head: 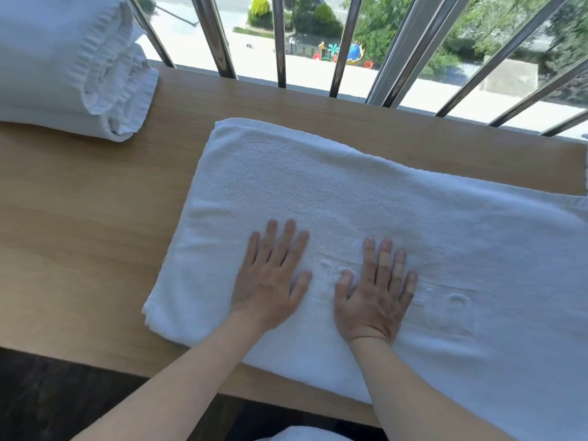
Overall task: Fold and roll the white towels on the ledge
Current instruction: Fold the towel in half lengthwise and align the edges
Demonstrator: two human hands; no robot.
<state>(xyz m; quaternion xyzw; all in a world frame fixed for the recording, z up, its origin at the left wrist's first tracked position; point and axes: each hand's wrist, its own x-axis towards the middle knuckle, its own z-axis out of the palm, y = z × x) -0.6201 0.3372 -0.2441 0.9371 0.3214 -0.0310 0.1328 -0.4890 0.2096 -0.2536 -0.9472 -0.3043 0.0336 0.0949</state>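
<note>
Wooden ledge under window bars carries a folded white towel, long axis running left to right. Left hand and right hand press flat on its near middle, fingers spread, gripping nothing; its left end lies nearer the left hand.

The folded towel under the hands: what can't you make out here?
Head view only:
- Folded towel: right end cut off by the frame edge.
- Raised lettering: partly under the right hand, unreadable.
- Rolled towels: cut off at the top left, number unclear.
- Left hand: palm hidden.
</note>
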